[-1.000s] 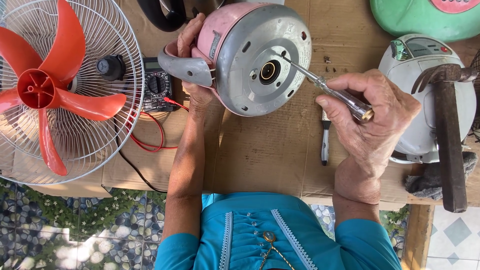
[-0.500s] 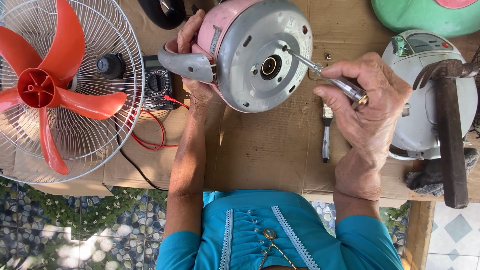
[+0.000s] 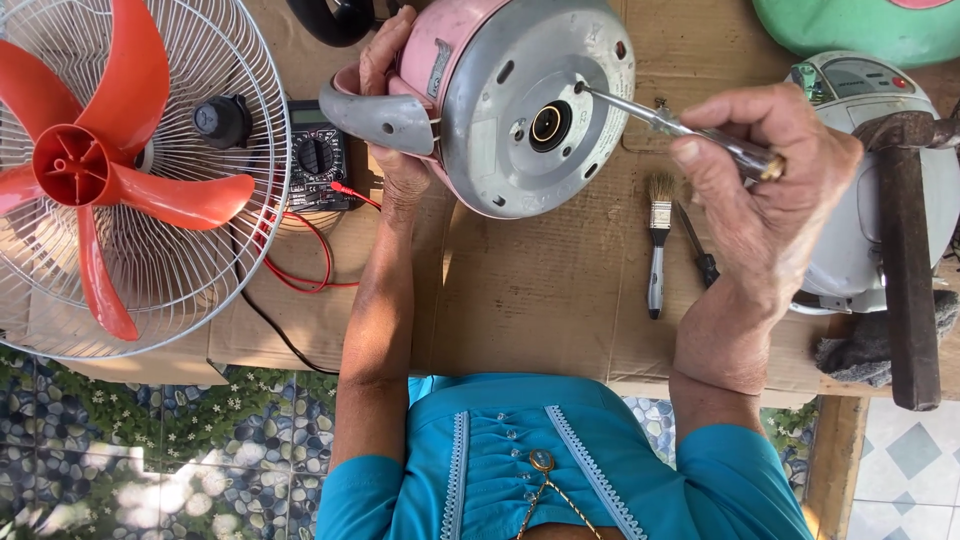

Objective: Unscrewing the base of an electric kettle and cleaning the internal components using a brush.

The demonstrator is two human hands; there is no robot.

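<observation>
My left hand (image 3: 395, 110) grips a pink electric kettle (image 3: 500, 95) by its grey handle, tipped on its side so the grey base faces me. My right hand (image 3: 770, 190) is closed on a screwdriver (image 3: 670, 125) with a clear handle. The metal tip rests in a hole on the kettle's base, up and to the right of the round centre connector. Both hands are above a sheet of brown cardboard (image 3: 540, 290) on the table.
A fan with red blades and a white wire guard (image 3: 120, 180) lies at the left. A black multimeter (image 3: 315, 165) with red leads sits beside it. A small brush (image 3: 657, 240), a hammer (image 3: 905, 260), a white appliance (image 3: 860, 100) and a green object (image 3: 860, 25) are at the right.
The screwdriver tip has shifted from near the centre connector to a hole nearer the base's upper right rim. My right hand rose and moved right. The kettle stayed in my left hand.
</observation>
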